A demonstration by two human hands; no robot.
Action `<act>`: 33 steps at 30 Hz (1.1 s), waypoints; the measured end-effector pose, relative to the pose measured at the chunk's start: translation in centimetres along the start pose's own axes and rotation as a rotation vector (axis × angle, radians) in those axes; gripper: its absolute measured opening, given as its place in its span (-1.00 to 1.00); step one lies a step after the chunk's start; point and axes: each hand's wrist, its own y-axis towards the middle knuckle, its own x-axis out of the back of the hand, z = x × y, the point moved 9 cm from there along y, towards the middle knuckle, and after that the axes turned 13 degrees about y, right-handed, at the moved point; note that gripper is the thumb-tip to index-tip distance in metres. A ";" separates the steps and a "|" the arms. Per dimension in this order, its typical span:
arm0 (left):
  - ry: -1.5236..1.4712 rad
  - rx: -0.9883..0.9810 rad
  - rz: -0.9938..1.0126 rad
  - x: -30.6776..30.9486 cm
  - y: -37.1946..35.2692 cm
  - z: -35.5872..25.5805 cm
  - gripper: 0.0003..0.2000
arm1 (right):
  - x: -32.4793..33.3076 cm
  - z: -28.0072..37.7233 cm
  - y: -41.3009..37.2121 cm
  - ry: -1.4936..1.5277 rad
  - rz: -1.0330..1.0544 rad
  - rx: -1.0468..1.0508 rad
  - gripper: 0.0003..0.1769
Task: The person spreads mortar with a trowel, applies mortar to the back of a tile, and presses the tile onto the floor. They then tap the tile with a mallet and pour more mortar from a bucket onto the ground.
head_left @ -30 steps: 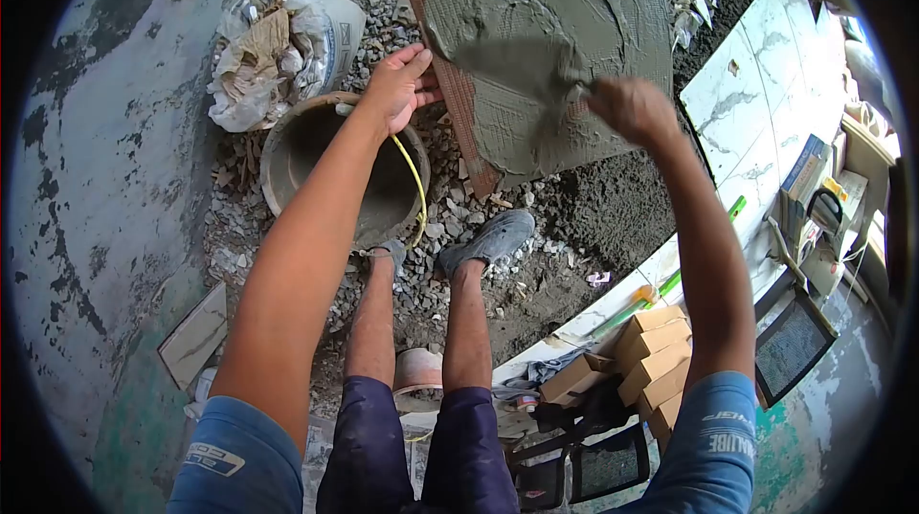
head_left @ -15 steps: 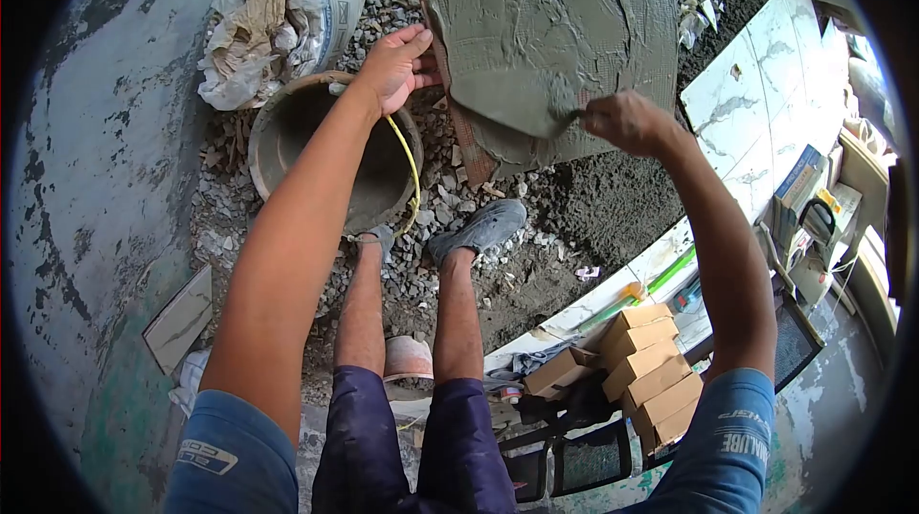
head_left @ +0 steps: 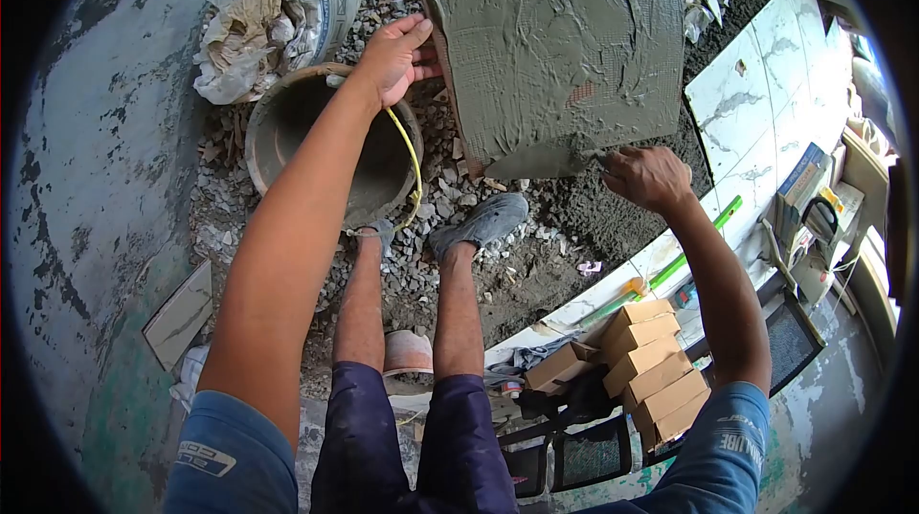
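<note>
A large tile (head_left: 565, 45) lies tilted up before me, its back coated with wet grey mortar and a reddish ribbed surface showing along the left edge. My left hand (head_left: 397, 59) is closed on that left edge, thumb on top and fingers reaching underneath. Closed around a trowel (head_left: 536, 162), my right hand (head_left: 649, 177) is just beyond the tile's near edge. The trowel's blade points left along that edge, touching or almost touching it. A small reddish patch shows through the mortar near the tile's lower right.
A round bucket (head_left: 278, 145) with a yellow rope handle (head_left: 417, 165) stands under my left forearm. Behind it slumps a torn sack (head_left: 330, 7). Rubble (head_left: 431, 212) and dark mortar (head_left: 608, 203) cover the ground. White marbled tiles (head_left: 747, 112) and cardboard boxes (head_left: 656, 370) are at right.
My right hand and the trowel have moved toward me, from the mortar surface to the tile's near edge. The mortar there looks more spread out. My left hand keeps its grip.
</note>
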 end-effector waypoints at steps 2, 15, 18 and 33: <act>0.003 -0.011 0.002 -0.2 0.0 -0.1 -0.83 | 0.4 -0.2 0.5 -0.041 -0.008 0.015 -0.70; -0.095 0.000 0.108 -0.4 0.0 0.3 -0.83 | 13.0 -0.5 9.9 0.098 -0.362 -0.006 -0.65; -0.112 -0.001 0.087 -0.2 0.0 0.5 -0.82 | 15.5 -0.1 11.5 0.093 -0.372 -0.044 -0.62; 0.017 -0.038 -0.030 -0.2 -0.1 0.2 -0.82 | 14.8 -1.3 11.9 0.422 -0.509 -0.283 -0.51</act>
